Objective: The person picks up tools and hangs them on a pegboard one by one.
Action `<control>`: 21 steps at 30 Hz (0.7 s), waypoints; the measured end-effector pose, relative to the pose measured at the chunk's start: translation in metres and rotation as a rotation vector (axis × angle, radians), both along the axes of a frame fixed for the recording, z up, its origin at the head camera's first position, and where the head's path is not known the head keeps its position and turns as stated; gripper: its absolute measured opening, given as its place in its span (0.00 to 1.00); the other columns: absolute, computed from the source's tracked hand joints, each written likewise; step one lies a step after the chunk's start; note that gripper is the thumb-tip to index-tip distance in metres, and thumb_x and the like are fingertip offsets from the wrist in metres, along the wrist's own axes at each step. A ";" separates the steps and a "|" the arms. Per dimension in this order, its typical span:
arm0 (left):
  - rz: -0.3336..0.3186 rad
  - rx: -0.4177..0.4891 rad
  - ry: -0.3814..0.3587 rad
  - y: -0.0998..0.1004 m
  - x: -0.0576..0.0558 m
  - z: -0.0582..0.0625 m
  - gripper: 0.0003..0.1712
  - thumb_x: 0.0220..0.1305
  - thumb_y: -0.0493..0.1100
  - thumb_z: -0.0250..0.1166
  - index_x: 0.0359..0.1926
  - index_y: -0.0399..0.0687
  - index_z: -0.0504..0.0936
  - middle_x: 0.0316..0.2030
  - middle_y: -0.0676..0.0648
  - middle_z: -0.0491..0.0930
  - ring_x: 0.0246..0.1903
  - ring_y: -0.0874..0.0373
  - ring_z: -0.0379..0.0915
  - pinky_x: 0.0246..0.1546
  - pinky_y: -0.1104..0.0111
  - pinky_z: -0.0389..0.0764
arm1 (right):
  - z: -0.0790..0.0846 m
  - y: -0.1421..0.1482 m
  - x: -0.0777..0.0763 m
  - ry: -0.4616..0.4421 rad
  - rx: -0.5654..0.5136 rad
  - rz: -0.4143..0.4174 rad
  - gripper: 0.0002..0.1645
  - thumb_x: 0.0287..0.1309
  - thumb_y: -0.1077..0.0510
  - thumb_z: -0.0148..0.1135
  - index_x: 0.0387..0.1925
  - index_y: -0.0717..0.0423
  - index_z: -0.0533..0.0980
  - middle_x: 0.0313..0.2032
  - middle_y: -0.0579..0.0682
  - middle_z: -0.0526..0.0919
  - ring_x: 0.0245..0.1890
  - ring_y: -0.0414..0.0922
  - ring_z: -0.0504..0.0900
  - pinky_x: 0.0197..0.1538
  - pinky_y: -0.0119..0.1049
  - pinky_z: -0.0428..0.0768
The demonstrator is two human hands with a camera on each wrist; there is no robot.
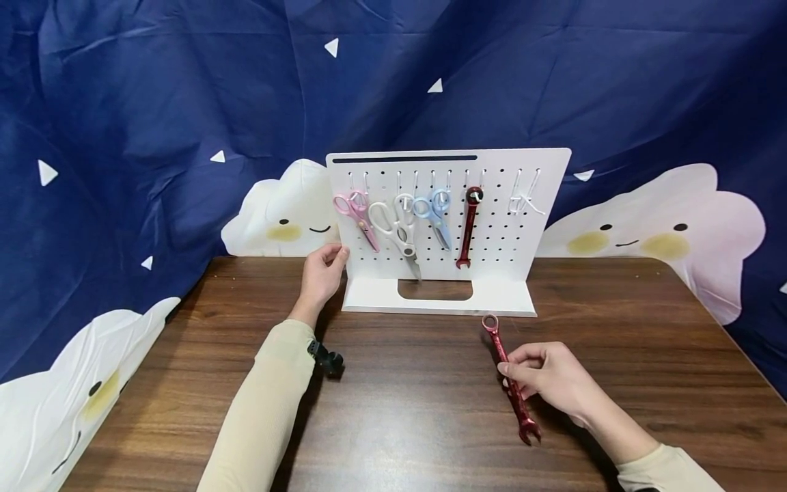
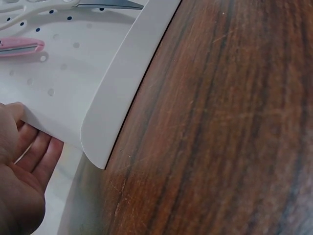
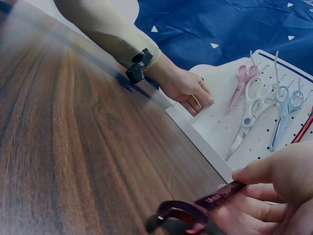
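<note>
A white pegboard (image 1: 498, 239) stands upright on its base at the table's far side. My left hand (image 1: 323, 272) holds the pegboard's left edge, the thumb (image 2: 15, 111) on the front face and the fingers at the edge. My right hand (image 1: 550, 379) pinches a red combination wrench (image 1: 518, 403) around its middle, above the table in front of the board. The wrench's ring end points toward the board, its open end toward me. On the board hang pink scissors (image 1: 363, 217), white scissors (image 1: 402, 232), light blue scissors (image 1: 438, 217) and another dark red wrench (image 1: 468, 229).
White hooks (image 1: 522, 195) at the board's right side carry no tool. The brown wooden table (image 1: 393, 410) spreads in front of the board. A dark blue curtain (image 1: 215, 89) with white clouds hangs behind. A small black device (image 1: 328, 359) sits on my left wrist.
</note>
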State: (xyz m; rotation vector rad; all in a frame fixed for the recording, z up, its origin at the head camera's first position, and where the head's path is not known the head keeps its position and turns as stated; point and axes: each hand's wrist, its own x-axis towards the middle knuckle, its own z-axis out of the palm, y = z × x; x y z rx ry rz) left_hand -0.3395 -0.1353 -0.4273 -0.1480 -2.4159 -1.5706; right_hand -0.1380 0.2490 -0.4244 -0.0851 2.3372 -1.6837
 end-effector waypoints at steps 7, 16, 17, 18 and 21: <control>0.000 0.001 0.003 0.000 -0.001 -0.001 0.19 0.82 0.44 0.61 0.59 0.32 0.86 0.54 0.31 0.88 0.54 0.41 0.86 0.60 0.52 0.84 | 0.000 0.005 -0.001 -0.020 -0.155 0.040 0.15 0.75 0.64 0.64 0.49 0.79 0.79 0.31 0.50 0.91 0.29 0.43 0.90 0.36 0.41 0.92; 0.000 0.000 0.003 0.001 0.000 0.001 0.19 0.82 0.44 0.62 0.59 0.32 0.86 0.54 0.31 0.88 0.53 0.41 0.86 0.58 0.54 0.85 | 0.000 0.009 0.000 0.017 -0.174 0.002 0.14 0.75 0.65 0.64 0.50 0.77 0.79 0.34 0.51 0.94 0.33 0.43 0.93 0.40 0.41 0.93; 0.001 -0.002 0.003 0.001 0.000 0.000 0.19 0.82 0.44 0.62 0.59 0.32 0.86 0.54 0.31 0.88 0.53 0.41 0.86 0.58 0.54 0.85 | 0.001 0.009 0.000 0.021 -0.169 -0.004 0.14 0.75 0.64 0.64 0.50 0.76 0.80 0.34 0.51 0.94 0.33 0.43 0.94 0.40 0.41 0.92; 0.002 -0.001 0.002 0.001 0.000 0.000 0.19 0.82 0.44 0.62 0.59 0.32 0.86 0.54 0.31 0.88 0.53 0.41 0.86 0.58 0.54 0.85 | 0.001 0.010 0.001 0.027 -0.165 -0.008 0.14 0.75 0.64 0.64 0.51 0.76 0.80 0.34 0.51 0.95 0.33 0.44 0.94 0.40 0.41 0.92; 0.004 -0.003 0.003 0.000 0.000 0.000 0.19 0.82 0.44 0.62 0.59 0.32 0.86 0.54 0.31 0.88 0.53 0.41 0.86 0.58 0.54 0.84 | 0.003 0.010 0.001 0.042 -0.161 -0.025 0.15 0.75 0.65 0.64 0.51 0.77 0.80 0.35 0.51 0.95 0.34 0.44 0.94 0.40 0.40 0.92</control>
